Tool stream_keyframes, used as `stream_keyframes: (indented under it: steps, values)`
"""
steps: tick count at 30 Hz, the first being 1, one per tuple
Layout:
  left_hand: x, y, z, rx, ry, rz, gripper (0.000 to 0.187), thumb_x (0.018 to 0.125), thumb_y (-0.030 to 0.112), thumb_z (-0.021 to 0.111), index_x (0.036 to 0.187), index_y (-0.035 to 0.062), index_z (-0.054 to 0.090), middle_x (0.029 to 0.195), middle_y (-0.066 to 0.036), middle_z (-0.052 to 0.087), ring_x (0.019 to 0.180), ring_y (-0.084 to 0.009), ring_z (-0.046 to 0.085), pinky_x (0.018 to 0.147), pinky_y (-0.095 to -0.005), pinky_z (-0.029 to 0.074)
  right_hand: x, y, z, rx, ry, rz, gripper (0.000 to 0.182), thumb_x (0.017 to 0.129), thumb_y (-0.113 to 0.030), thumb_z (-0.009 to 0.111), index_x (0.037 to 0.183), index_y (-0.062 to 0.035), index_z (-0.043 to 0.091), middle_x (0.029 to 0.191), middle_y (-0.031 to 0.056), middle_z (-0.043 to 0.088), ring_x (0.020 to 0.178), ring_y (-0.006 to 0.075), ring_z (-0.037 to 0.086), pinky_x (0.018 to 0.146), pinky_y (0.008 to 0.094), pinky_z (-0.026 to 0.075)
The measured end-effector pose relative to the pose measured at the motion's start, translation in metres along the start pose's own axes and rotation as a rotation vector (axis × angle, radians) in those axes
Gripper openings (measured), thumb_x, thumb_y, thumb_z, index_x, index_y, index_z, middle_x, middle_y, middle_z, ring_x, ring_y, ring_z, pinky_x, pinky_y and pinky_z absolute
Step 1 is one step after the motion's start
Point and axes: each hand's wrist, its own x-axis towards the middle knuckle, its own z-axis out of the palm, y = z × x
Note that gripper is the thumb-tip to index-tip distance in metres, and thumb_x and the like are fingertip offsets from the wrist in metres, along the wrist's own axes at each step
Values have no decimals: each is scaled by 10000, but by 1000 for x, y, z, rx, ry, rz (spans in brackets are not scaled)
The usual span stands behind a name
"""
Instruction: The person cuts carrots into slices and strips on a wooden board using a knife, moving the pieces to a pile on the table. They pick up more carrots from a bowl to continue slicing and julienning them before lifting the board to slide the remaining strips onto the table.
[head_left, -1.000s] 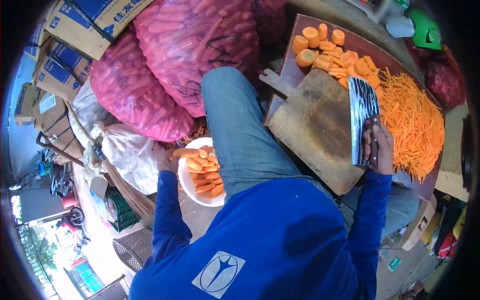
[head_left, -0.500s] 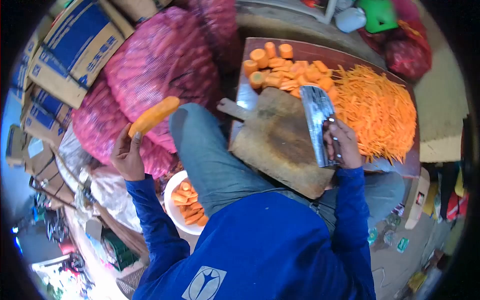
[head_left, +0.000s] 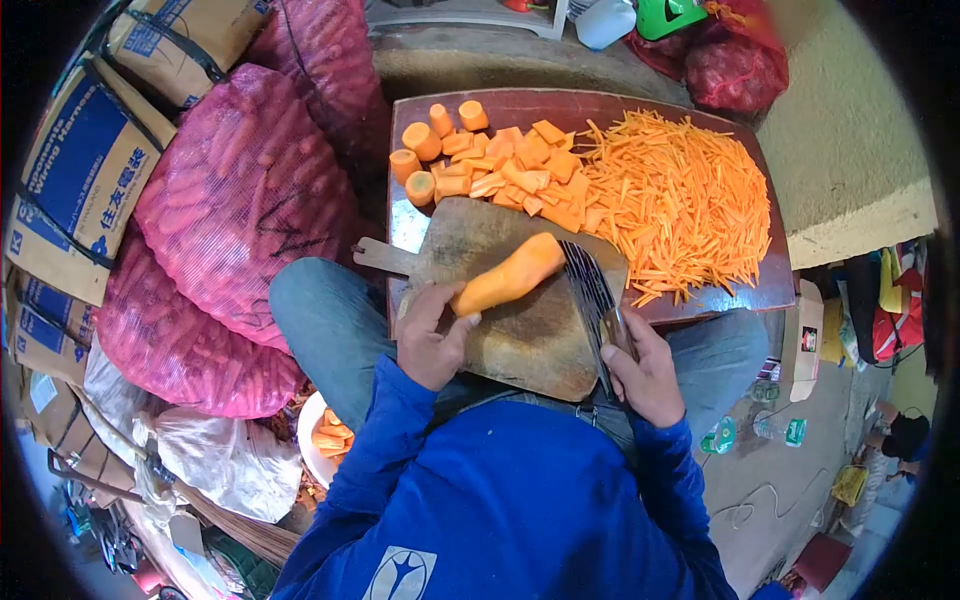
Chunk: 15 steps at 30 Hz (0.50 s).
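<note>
While I watch, a dark-red table (head_left: 540, 105) holds a wooden chopping board (head_left: 530, 350) over its near edge and shredded carrot (head_left: 695, 205) toward its right edge. By the board's right edge, the right hand (head_left: 650, 375) grasps a cleaver (head_left: 588, 285); above the board's middle, the left hand (head_left: 433, 338) clamps one end of a peeled carrot (head_left: 515, 275).

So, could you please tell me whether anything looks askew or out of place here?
The cutting board sits askew, its near end jutting past the edge of the table, which looks less steady. Orange-brown scraps also lie loose beside the white bowl, rather than inside it. Nothing looks plainly damaged.
</note>
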Motion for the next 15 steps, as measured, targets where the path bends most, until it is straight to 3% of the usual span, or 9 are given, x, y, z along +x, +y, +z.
stream_keyframes:
  steps: [2, 3, 4, 6, 9, 12, 15]
  values:
    - [-1, 1, -3, 184, -72, 192, 481, 805, 74, 860, 1250, -7, 696, 1171, -202, 709, 1119, -354, 687, 1070, -414, 503, -8, 1, 1, -111, 29, -5, 486, 1004, -68, 642, 1460, 45, 516, 872, 3, 608, 640, 77, 527, 589, 234, 454]
    - [-1, 6, -2, 181, -72, 191, 481, 805, 74, 860, 1250, -7, 696, 1171, -202, 709, 1119, -354, 687, 1070, -414, 503, -3, 7, 4, -238, 52, -124, 490, 995, -85, 658, 1441, 71, 529, 965, 69, 665, 794, 159, 615, 774, 294, 539]
    - [-1, 12, 0, 189, -61, 182, 510, 784, 86, 870, 1254, 1, 692, 1185, -206, 688, 1126, -383, 667, 1069, -432, 499, -3, 8, 3, -241, 54, -121, 490, 995, -85, 658, 1441, 71, 529, 965, 69, 665, 794, 159, 615, 774, 294, 539]
    - [-1, 17, 2, 191, -55, 168, 539, 762, 97, 879, 1259, 10, 688, 1200, -210, 667, 1134, -411, 647, 1067, -451, 496, -6, 3, 7, -333, 65, -114, 493, 983, -85, 666, 1427, 82, 534, 1069, 153, 703, 981, 238, 682, 930, 341, 534]
    - [2, 14, 5, 205, -63, 176, 550, 775, 104, 880, 1279, 17, 678, 1233, -205, 632, 1144, -390, 622, 1018, -443, 502, -6, -7, 10, -428, 104, -180, 507, 979, -91, 672, 1435, 78, 529, 1098, 211, 707, 1024, 250, 712, 922, 338, 536]
    - [3, 2, 7, 215, -54, 262, 559, 759, 102, 868, 1278, 32, 669, 1143, -161, 625, 1081, -374, 586, 960, -478, 445, -10, -35, 19, -480, 117, -237, 531, 975, -103, 683, 1452, 70, 523, 1147, 248, 711, 1072, 284, 730, 934, 343, 535]
    - [3, 0, 9, 232, -72, 237, 560, 772, 111, 860, 1291, 35, 666, 1165, -168, 624, 1095, -372, 588, 967, -478, 444, -14, -51, 30, -480, 69, -310, 555, 979, -115, 689, 1474, 61, 509, 1148, 243, 717, 1032, 301, 738, 924, 350, 542]
